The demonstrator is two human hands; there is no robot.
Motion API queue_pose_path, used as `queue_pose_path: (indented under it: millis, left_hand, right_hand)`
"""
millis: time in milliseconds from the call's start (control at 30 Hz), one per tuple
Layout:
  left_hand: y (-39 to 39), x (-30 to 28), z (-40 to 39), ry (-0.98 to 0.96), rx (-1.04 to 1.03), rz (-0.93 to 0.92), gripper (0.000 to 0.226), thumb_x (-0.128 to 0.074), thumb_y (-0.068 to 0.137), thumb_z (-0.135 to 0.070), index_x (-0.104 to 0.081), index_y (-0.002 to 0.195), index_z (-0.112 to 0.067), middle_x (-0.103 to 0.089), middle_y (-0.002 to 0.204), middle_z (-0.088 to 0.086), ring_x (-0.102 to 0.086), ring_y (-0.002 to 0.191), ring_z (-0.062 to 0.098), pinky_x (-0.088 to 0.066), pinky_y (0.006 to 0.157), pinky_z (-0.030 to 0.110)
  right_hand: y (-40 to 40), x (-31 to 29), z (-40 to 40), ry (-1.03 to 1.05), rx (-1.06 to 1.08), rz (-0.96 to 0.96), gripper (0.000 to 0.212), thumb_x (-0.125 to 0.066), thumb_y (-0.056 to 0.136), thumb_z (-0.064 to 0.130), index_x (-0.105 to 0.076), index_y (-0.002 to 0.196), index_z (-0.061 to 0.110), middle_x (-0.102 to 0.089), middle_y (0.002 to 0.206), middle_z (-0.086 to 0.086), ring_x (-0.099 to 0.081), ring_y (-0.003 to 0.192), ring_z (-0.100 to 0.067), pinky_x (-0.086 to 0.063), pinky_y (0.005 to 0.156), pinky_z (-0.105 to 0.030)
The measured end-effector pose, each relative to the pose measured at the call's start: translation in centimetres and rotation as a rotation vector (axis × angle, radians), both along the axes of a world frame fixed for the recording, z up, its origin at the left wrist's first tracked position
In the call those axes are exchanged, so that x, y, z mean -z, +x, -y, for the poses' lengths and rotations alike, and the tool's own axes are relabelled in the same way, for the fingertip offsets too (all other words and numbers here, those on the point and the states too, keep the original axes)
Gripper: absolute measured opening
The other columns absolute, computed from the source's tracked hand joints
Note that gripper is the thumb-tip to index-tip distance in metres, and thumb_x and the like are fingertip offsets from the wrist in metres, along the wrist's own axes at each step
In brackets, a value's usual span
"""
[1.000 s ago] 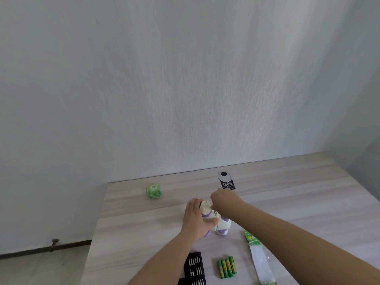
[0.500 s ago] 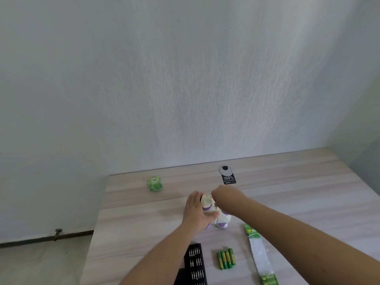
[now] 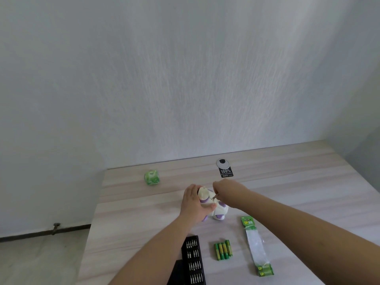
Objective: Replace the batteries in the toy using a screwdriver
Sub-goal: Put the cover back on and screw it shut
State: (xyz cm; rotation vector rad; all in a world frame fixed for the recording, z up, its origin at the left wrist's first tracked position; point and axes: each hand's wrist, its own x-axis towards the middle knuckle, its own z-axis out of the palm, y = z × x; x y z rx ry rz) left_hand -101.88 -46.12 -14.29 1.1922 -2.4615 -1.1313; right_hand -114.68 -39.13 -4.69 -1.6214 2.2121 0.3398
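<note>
A small white and purple toy (image 3: pixel 218 210) lies on the wooden table (image 3: pixel 298 192). My left hand (image 3: pixel 193 204) grips it from the left side, thumb across its body. My right hand (image 3: pixel 227 192) hovers over the toy and pinches a thin screwdriver (image 3: pixel 214 197), whose tip points down into the toy's underside. Most of the tool is hidden inside the fist. Several loose green batteries (image 3: pixel 223 250) lie side by side nearer to me, right of a black bit case (image 3: pixel 193 261).
A torn green battery pack (image 3: pixel 257 246) lies to the right of the loose batteries. A green cube (image 3: pixel 151 177) sits at the back left. A black tag with a round grommet (image 3: pixel 225 169) lies near the wall. The table's left edge drops to the floor.
The camera has tilted a little, so everything sits slightly higher in the frame. Both hands stay on the toy, and the right hand has shifted slightly over it.
</note>
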Motion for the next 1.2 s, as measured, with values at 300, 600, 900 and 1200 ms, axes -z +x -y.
queue_pose_path:
  millis: [300, 600, 900, 1200]
  left_hand:
    - [-0.1, 0.0, -0.1, 0.060, -0.030, 0.034, 0.089, -0.062, 0.057, -0.064, -0.043, 0.134, -0.022, -0.036, 0.144, -0.003, -0.026, 0.140, 0.017, -0.022, 0.116, 0.030]
    - [-0.2, -0.1, 0.0, 0.048, -0.005, 0.040, 0.089, -0.060, 0.056, -0.066, -0.046, 0.130, -0.019, -0.041, 0.137, -0.003, -0.030, 0.135, 0.016, -0.023, 0.115, 0.030]
    - [-0.3, 1.0, 0.4, -0.040, 0.020, 0.052, 0.070, -0.055, 0.056, -0.065, -0.058, 0.115, -0.028, -0.044, 0.112, -0.013, -0.040, 0.122, 0.014, -0.032, 0.108, 0.031]
    - [0.3, 0.9, -0.2, -0.073, -0.034, 0.123, 0.091, -0.075, 0.063, -0.065, -0.042, 0.138, -0.026, -0.034, 0.150, -0.006, -0.031, 0.140, 0.014, -0.026, 0.115, 0.034]
  right_hand:
    - [2.2, -2.6, 2.0, 0.168, -0.139, -0.134, 0.022, -0.053, 0.083, -0.008, -0.046, 0.067, 0.005, -0.046, 0.073, -0.005, -0.051, 0.066, -0.024, -0.034, 0.055, -0.027]
    - [1.2, -1.2, 1.3, 0.075, 0.026, -0.070, 0.029, -0.054, 0.090, 0.009, -0.045, 0.063, 0.010, -0.061, 0.082, -0.010, -0.054, 0.067, -0.025, -0.035, 0.051, -0.024]
    - [-0.6, 1.5, -4.9, -0.265, 0.500, 0.529, 0.030, -0.039, 0.100, 0.024, -0.064, 0.094, 0.008, -0.061, 0.080, -0.008, -0.060, 0.078, -0.027, -0.039, 0.060, -0.028]
    - [2.6, 2.9, -9.8, -0.519, 1.125, 1.495, 0.018, -0.055, 0.097, 0.015, -0.067, 0.108, 0.007, -0.071, 0.087, -0.006, -0.063, 0.077, -0.017, -0.056, 0.076, -0.030]
